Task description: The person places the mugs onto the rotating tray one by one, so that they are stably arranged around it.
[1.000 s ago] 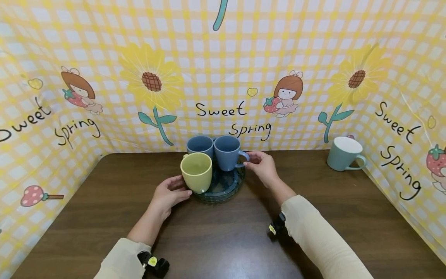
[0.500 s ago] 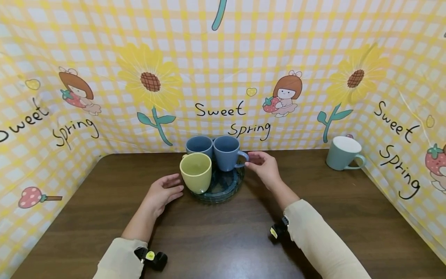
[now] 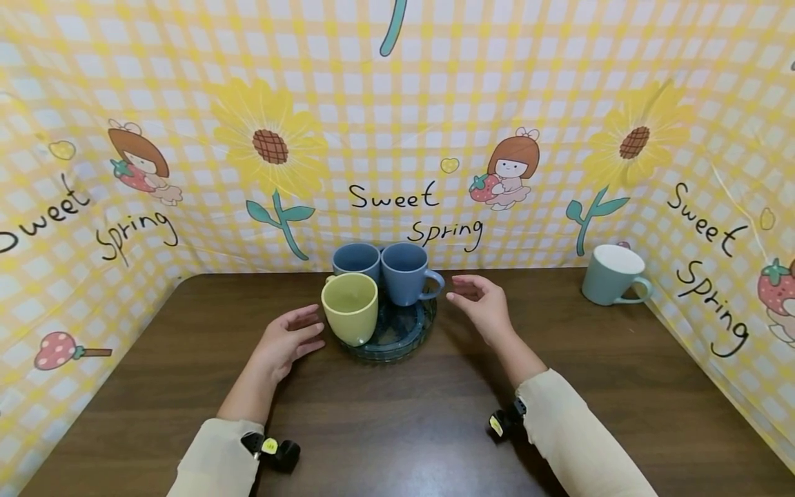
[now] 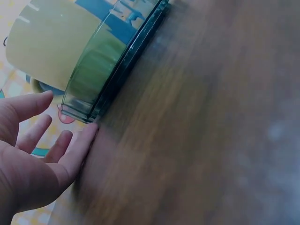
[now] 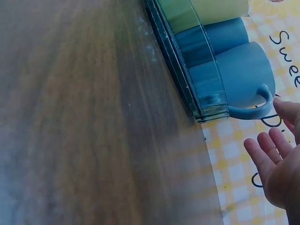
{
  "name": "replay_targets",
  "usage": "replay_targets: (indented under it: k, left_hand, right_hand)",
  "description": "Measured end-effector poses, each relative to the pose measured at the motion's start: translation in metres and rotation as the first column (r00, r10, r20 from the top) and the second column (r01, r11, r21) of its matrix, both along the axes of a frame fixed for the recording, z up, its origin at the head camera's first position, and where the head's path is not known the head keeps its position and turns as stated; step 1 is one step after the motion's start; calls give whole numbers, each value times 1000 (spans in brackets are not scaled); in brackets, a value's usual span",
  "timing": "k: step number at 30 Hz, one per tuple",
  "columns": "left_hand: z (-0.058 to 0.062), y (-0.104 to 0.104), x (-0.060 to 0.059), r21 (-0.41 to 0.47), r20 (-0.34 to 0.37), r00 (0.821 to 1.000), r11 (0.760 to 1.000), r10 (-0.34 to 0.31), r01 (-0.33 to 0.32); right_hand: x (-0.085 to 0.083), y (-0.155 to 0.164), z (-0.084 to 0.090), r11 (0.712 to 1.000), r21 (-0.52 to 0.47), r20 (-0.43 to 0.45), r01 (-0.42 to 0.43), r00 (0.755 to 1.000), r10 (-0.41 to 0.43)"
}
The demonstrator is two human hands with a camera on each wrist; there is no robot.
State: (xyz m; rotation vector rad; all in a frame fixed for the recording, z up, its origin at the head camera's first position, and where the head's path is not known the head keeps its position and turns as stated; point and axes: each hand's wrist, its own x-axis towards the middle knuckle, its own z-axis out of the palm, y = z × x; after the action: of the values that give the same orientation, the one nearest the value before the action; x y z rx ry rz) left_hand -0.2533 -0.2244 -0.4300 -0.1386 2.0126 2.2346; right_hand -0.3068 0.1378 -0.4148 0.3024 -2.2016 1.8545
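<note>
On a round dark glass tray (image 3: pixel 404 338) with a raised clear rim stand three mugs. The yellow-green mug (image 3: pixel 350 314) is at the front left, with one blue mug (image 3: pixel 357 257) behind it and another blue mug (image 3: pixel 405 276) at the back right, its handle pointing right. My left hand (image 3: pixel 287 343) is just left of the yellow-green mug, fingers spread and holding nothing; in the left wrist view its fingertips (image 4: pixel 91 129) come up close to the tray's edge. Slightly off the right blue mug's handle (image 5: pixel 255 110), my right hand (image 3: pixel 484 307) is relaxed, thumb and fingers apart.
A teal mug (image 3: pixel 611 275) with a white inside stands at the back right of the brown wooden table (image 3: pixel 397 428). Yellow checked cloth (image 3: pixel 385 124) with printed flowers and figures hangs close behind the tray and along both sides.
My left hand has drawn back left from the yellow-green mug. My right hand has let go of the blue mug's handle and moved a little right. The mugs and tray stay put.
</note>
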Motion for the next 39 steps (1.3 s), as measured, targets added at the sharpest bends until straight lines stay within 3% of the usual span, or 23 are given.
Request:
replay_targets:
  k: [6,16,26,33,39]
  left_hand:
    - [-3,-1,-7,33,12,1000,999,12,-12]
    - [-3,1,-17,-17,-21,1000,1000,11,-11]
    - [-5,0,-24,-23,-18,998,998,-53,53]
    - [-7,-1,-26,-2,-31,994,995,-100,100]
    - [-10,-4,-28,22,-47,990,991,-131,132]
  right_hand:
    - [7,6,1,1000,22,-17,5,1000,-5]
    - [18,18,-1,1000,24,-47,-5,999,6]
    - [29,29,-1,1000,12,-38,-29,999,29]
    - [49,30,18,998,30,-56,-62,996,64]
    - [42,43,9,999,22,-60,-47,997,48]
